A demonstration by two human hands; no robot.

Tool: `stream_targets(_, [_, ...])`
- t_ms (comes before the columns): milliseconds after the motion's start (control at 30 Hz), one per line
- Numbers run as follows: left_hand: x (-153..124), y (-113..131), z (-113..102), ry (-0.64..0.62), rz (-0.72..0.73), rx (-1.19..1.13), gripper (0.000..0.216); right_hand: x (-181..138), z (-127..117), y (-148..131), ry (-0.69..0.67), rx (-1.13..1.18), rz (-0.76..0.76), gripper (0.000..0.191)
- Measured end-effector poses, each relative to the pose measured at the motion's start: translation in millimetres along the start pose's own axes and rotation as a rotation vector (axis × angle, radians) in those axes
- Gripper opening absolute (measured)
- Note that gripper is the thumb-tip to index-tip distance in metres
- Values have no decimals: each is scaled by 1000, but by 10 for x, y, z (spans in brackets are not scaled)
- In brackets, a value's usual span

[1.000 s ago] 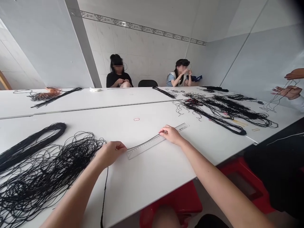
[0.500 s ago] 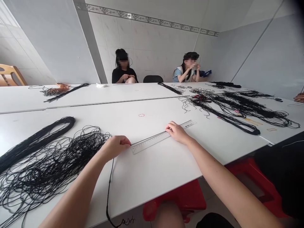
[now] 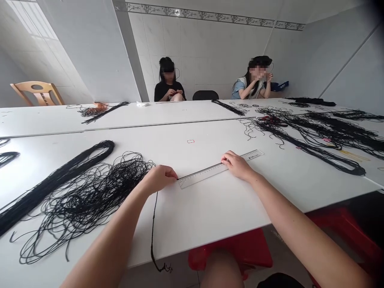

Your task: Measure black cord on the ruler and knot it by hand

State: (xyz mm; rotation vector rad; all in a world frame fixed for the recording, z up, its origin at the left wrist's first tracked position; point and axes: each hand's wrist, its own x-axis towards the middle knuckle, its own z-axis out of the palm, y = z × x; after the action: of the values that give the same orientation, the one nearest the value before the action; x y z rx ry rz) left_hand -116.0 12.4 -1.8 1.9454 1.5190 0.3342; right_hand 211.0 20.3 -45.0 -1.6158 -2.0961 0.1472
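Observation:
A clear plastic ruler (image 3: pixel 204 176) lies slantwise on the white table, rising toward the right. Along its upper edge a black cord (image 3: pixel 199 171) is stretched straight between my hands. My left hand (image 3: pixel 160 179) pinches the cord just off the ruler's left end. My right hand (image 3: pixel 235 164) pinches the cord over the ruler's right part, its fingers resting on the ruler. From beneath my left hand a knotted length of the cord hangs down over the table's front edge, with a frayed, curly end below.
Left of my arm lie a loose tangle of black cords (image 3: pixel 105 200) and a looped hank of black cord (image 3: pixel 57 180). More black cord bundles (image 3: pixel 318 148) spread at the right. A small red rectangular outline (image 3: pixel 191 141) is beyond the ruler. Two people sit across the table.
The view has turned left, so everything sits farther right in the picture. Both hands keep their pinch on the cord along the ruler.

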Motion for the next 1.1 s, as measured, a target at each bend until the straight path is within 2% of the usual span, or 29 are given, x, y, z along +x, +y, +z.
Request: stream_targets(1100, [-1, 37, -23, -49, -41, 19, 24, -2, -32, -25, -18, -2, -30, 21])
